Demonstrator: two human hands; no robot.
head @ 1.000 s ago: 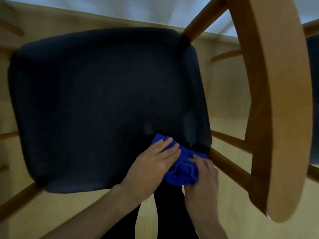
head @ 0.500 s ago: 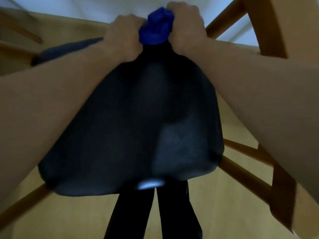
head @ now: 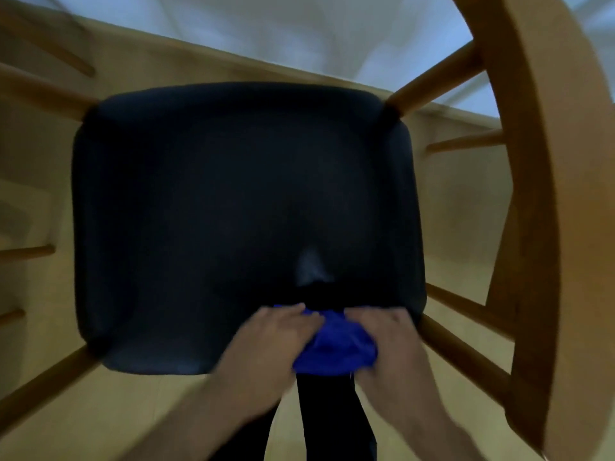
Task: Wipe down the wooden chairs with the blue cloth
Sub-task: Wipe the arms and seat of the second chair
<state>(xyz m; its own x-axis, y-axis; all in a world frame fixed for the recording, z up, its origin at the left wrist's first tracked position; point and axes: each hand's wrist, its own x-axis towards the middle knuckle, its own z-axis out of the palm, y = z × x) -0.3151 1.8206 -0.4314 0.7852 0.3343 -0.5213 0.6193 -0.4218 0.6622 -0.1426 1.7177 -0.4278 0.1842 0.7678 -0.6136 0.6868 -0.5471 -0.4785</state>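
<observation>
On the dark seat (head: pixel 233 211), left hand (head: pixel 266 341) and right hand (head: pixel 389 341) hold the blue cloth (head: pixel 336 351).

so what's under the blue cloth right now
The blue cloth lies bunched on the near edge of the dark seat cushion, held by the left hand and right hand. The cushion beneath it is covered.
</observation>
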